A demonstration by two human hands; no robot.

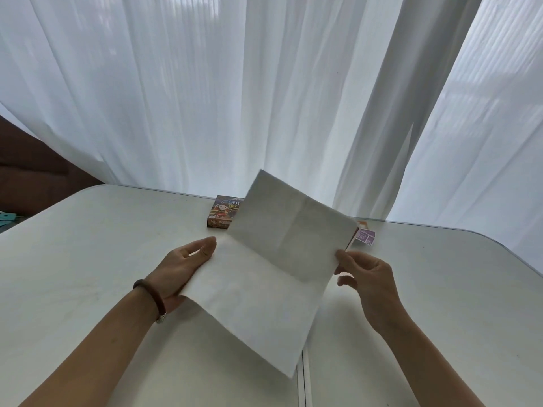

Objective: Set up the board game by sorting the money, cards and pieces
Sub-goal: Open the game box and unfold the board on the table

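Creased white sheet (264,289) held between both grips above the worktop (88,259).
The left grip (179,271) holds the sheet's left edge, thumb on top (its fingers are hidden beneath); the right grip (370,280) pinches the right edge between thumb and fingertips. The sheet tilts up, half unfolded, and its far flap covers part of the small game box (220,214) near the worktop's far edge. Purple printed cards (365,237) lie just beyond the right grip.

Sheer white curtains (205,83) lit by daylight beyond the fingers (348,281), pale tabletop (88,245) with rounded corners beneath them, dark brown furniture (29,165) far to their left
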